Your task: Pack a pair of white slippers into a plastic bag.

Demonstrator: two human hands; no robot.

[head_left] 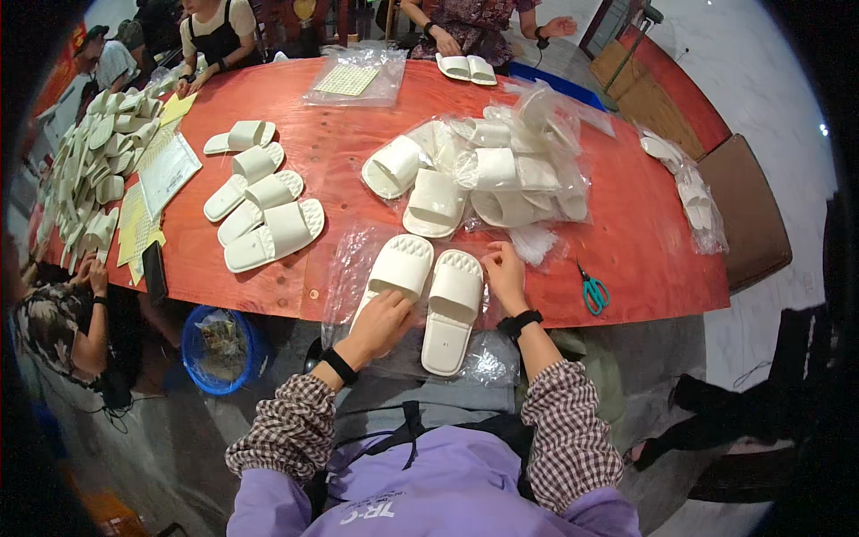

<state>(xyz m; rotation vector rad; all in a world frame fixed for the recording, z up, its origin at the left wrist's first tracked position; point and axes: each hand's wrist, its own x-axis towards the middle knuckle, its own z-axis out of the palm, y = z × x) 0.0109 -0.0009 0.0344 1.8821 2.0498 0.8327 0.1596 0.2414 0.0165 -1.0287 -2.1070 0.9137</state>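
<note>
While left hand [380, 324] presses one white slipper [398, 267] flat, right hand [506, 273] pinching clear bag [353, 259] at table [644, 251] near edge; pair [452, 309] unbagged, loose slippers [264, 201] waiting.

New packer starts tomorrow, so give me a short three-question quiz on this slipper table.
1. True or false: the left hand rests on a white foam slipper.
2. What lies under the pair of slippers: A) clear plastic bag, B) a towel, C) a tray?
3. Fill in: the teal-handled scissors lie on the red wooden table to the ____ of the right hand.

Key: 1 true; 2 A; 3 right.
</note>
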